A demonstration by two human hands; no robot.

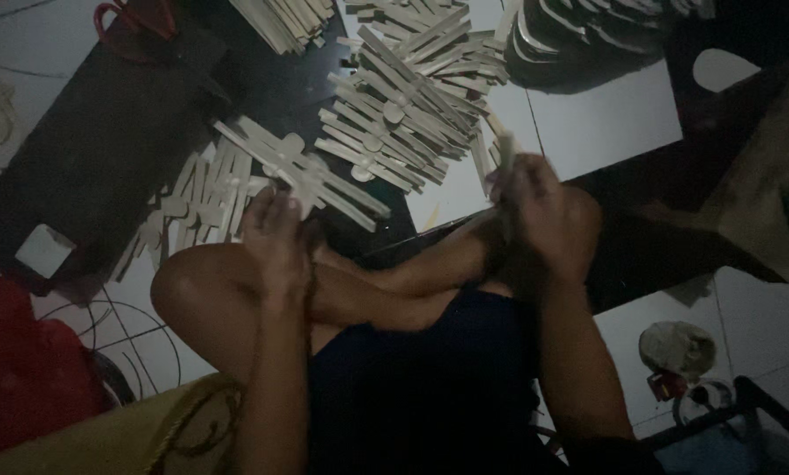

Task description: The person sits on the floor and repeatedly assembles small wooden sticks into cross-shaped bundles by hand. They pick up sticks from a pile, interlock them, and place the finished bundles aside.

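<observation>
The right hand (548, 215) grips 1 pale wooden strip (505, 158) upright above the knee, the left hand (276, 233) rests half-curled on fanned strip assemblies (311, 176), grasp indeterminate, with finished fans (403, 105) stacked ahead on the floor (606, 114) within reach.

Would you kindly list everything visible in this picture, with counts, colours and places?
Crossed wooden stick pieces: many, pale, heaped on the floor at top centre.
Fanned stick piece: one, pale, by the left hand.
Loose sticks: several, pale, on the floor at left.
Scissors: one pair, red handles, top left.
Dark mat: one, black, left.
Red cloth: one, bottom left.
Tiled floor: white.
Left hand: touching the fanned piece.
Right hand: gripping a pale stick.
</observation>
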